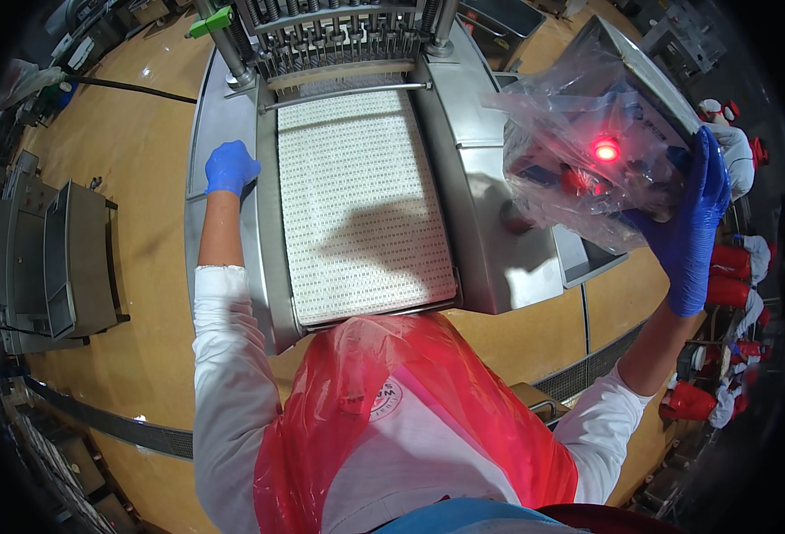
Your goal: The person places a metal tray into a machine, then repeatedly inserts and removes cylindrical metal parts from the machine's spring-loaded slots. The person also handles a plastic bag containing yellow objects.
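Observation:
My left hand [230,167], in a blue glove, is closed in a fist and rests on the left metal side of the machine, next to the belt; nothing shows in it. A white, perforated-looking conveyor belt [366,205] runs between the two metal sides. My right hand [691,222], also gloved in blue, grips the near right edge of a control panel [659,84]. Its fingers lie along the casing and its thumb reaches toward the front. Crumpled clear plastic [544,178] covers the panel's front, and a red lamp [606,149] glows through it.
A head of vertical needles [339,44] spans the belt's far end, behind a metal crossbar [348,96]. A green clamp [211,22] sits on the left post. A steel cart [79,258] stands at the left. People in red and white [731,276] are at the far right.

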Demonstrator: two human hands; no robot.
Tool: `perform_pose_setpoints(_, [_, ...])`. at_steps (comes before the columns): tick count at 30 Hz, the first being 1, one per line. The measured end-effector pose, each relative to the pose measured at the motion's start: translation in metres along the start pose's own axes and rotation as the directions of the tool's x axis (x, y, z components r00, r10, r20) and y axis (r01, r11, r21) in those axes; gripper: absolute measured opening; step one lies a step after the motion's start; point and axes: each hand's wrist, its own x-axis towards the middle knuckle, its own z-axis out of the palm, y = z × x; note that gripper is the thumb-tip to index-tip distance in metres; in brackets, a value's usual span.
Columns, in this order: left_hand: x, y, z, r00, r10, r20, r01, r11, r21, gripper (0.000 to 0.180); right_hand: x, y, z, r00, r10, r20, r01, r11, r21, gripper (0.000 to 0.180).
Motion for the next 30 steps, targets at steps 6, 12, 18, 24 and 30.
perform_pose_setpoints(6, [0.010, 0.008, -0.002, 0.999, 0.032, 0.014, -0.032, 0.999, -0.008, 0.037, 0.001, -0.004, -0.015, 1.000, 0.012, 0.000, -0.012, 1.000, -0.013, 0.126])
perform_pose_setpoints(12, [0.006, 0.003, 0.000, 1.000, 0.015, 0.014, -0.015, 1.000, -0.002, 0.036, 0.002, -0.005, -0.008, 1.000, 0.001, -0.022, -0.001, 1.000, 0.010, 0.126])
perform_pose_setpoints(18, [0.005, 0.004, 0.001, 1.000, 0.026, -0.014, -0.026, 1.000, -0.013, 0.036, 0.001, -0.005, -0.011, 1.000, 0.015, 0.003, -0.015, 1.000, -0.019, 0.127])
perform_pose_setpoints(24, [0.004, 0.001, 0.002, 0.999, 0.023, -0.039, -0.024, 0.999, -0.032, 0.036, 0.004, -0.004, -0.011, 1.000, 0.006, 0.002, -0.006, 1.000, -0.023, 0.129])
perform_pose_setpoints(30, [0.003, 0.005, -0.002, 1.000, 0.016, -0.012, -0.016, 0.999, -0.030, 0.034, 0.002, -0.006, -0.011, 1.000, 0.016, 0.001, -0.016, 1.000, -0.023, 0.128])
